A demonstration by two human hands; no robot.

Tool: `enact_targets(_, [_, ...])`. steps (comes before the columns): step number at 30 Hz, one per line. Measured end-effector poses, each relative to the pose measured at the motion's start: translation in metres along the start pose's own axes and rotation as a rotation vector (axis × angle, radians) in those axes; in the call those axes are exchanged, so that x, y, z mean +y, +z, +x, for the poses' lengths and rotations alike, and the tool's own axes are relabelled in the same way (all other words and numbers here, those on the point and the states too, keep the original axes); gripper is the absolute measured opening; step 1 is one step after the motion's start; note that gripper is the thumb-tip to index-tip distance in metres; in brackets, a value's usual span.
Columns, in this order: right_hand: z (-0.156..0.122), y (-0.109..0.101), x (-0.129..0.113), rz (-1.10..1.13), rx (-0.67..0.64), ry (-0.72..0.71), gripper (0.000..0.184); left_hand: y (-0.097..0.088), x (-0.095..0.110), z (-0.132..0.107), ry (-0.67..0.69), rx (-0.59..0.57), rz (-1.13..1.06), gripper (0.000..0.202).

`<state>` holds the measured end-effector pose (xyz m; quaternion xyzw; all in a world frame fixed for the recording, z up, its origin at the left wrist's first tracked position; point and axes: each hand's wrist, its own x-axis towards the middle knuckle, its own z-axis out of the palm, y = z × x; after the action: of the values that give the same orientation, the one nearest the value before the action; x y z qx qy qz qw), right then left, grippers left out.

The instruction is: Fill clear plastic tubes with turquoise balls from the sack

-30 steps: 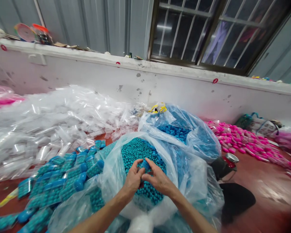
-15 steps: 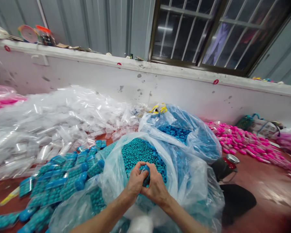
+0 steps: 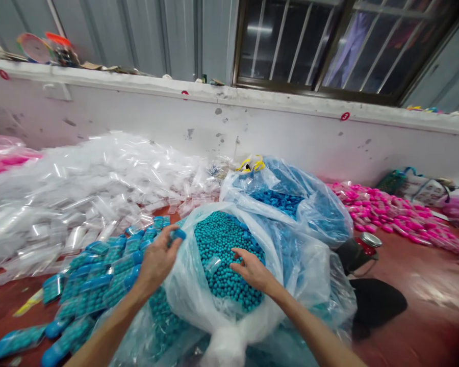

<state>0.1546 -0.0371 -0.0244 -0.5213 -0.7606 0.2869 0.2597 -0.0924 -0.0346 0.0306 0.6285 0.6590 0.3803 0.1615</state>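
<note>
My left hand [image 3: 157, 261] is closed around a small blue-capped bottle [image 3: 178, 234], just past the left rim of a clear plastic bag [image 3: 183, 285]. Most of the bottle is hidden by the fingers. Inside the bag lies a heap of round teal beads [image 3: 224, 234]. My right hand [image 3: 254, 271] hovers over the beads with its fingers apart, holding nothing. Close to its fingertips, a small clear plastic piece [image 3: 213, 265] rests on the beads. To the left, filled blue-capped bottles [image 3: 117, 260] of teal beads lie in a pile.
Behind is a second bag [image 3: 325, 214] with blue caps [image 3: 279, 200]. Clear empty bottles [image 3: 99, 173] are heaped at the left, pink pieces [image 3: 390, 214] at the right. A dark container with a metal lid [image 3: 370, 239] and a black round seat [image 3: 378, 306] stand on the red floor.
My hands were together on the blue-capped bottle over the beads. They have parted: the left carried it leftward to the bag's rim, while the right let go and opened.
</note>
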Motion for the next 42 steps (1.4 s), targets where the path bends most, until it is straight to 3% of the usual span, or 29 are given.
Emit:
enact_targets(3, [0.009, 0.0, 0.009, -0.185, -0.009, -0.047, 0.032, -0.033, -0.018, 0.011, 0.029, 0.222, 0.437, 0.04])
enact_targets(6, [0.021, 0.012, -0.001, -0.29, -0.051, -0.044, 0.032, -0.029, -0.018, 0.007, 0.112, 0.258, 0.522, 0.042])
enact_targets(10, [0.04, 0.038, -0.015, -0.284, -0.14, 0.033, 0.036, 0.008, 0.001, -0.005, 0.142, -0.023, 0.218, 0.037])
enact_targets(13, [0.044, 0.048, -0.011, -0.222, -0.175, 0.021, 0.035, 0.033, 0.011, -0.008, 0.131, -0.208, 0.001, 0.036])
enact_targets(16, [0.038, 0.04, -0.002, -0.157, -0.15, 0.006, 0.024, 0.049, 0.008, -0.008, 0.105, -0.265, -0.09, 0.036])
enact_targets(19, [0.026, 0.023, 0.001, -0.018, -0.076, -0.053, 0.03, 0.063, 0.002, -0.01, 0.11, -0.33, -0.116, 0.038])
enact_targets(24, [0.014, 0.009, -0.002, 0.165, -0.036, -0.111, 0.023, 0.087, 0.008, -0.014, 0.204, -0.554, -0.049, 0.027])
enact_targets(28, [0.029, 0.005, 0.013, 0.319, -0.116, 0.052, 0.03, 0.098, 0.006, -0.011, 0.18, -0.608, -0.079, 0.017])
enact_targets(33, [0.073, 0.007, 0.037, 0.007, 0.121, -0.023, 0.03, 0.109, -0.01, -0.008, 0.086, -0.685, -0.219, 0.01])
enact_targets(36, [0.092, 0.019, 0.044, -0.048, 0.125, -0.046, 0.026, 0.115, -0.013, -0.007, -0.035, -0.685, -0.267, 0.011])
enact_targets(40, [0.089, 0.037, 0.052, -0.109, 0.121, -0.038, 0.026, 0.116, -0.011, -0.006, -0.082, -0.747, -0.35, 0.012])
enact_targets(42, [0.082, 0.043, 0.056, -0.125, 0.138, -0.003, 0.025, 0.114, -0.01, -0.006, -0.184, -0.737, -0.491, 0.012])
